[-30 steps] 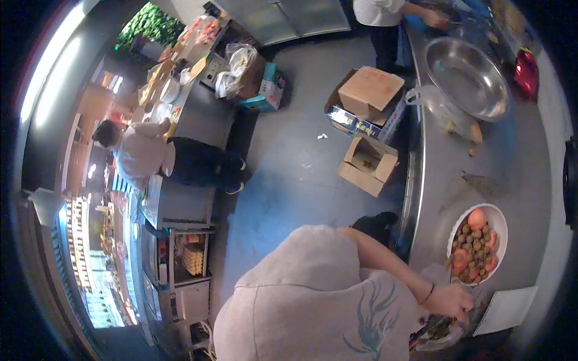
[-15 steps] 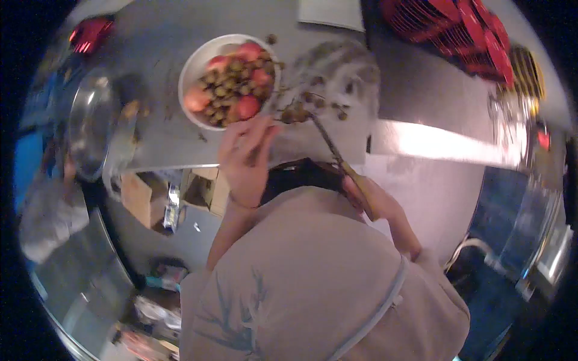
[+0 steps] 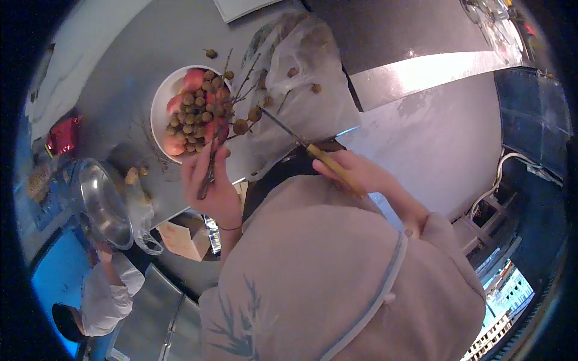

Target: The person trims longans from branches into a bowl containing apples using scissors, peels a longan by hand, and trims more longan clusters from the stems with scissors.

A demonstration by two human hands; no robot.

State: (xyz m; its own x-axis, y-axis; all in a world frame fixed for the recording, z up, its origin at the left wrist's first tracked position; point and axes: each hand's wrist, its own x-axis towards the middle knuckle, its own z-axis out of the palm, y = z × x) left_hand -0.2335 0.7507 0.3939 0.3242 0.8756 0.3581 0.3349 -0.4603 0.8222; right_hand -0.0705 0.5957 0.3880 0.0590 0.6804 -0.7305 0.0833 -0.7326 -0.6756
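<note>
My left hand (image 3: 211,180) is closed on a branch (image 3: 212,159) whose twigs carry small round brown fruits (image 3: 241,126), just right of a white bowl (image 3: 158,114). The bowl holds red apples (image 3: 193,79) and several more brown fruits (image 3: 189,114). In my right hand (image 3: 355,171) is a knife (image 3: 330,161) with a yellowish handle, its thin blade slanting up and left so that the tip meets or nearly meets a fruit on the branch. Behind the blade lies a clear plastic bag (image 3: 319,54) with a few loose fruits on it.
A steel basin (image 3: 105,204) stands at the left on the grey counter (image 3: 129,72), beside brown scraps (image 3: 135,175). A red packet (image 3: 63,135) lies farther left. Below the basin is another person (image 3: 111,289) with a hand at it. A cardboard box (image 3: 183,240) sits under the counter.
The view has turned, so the bowl appears farther left and the other person shows more fully. Both hands keep their hold, and the branch now shows upright in my left hand.
</note>
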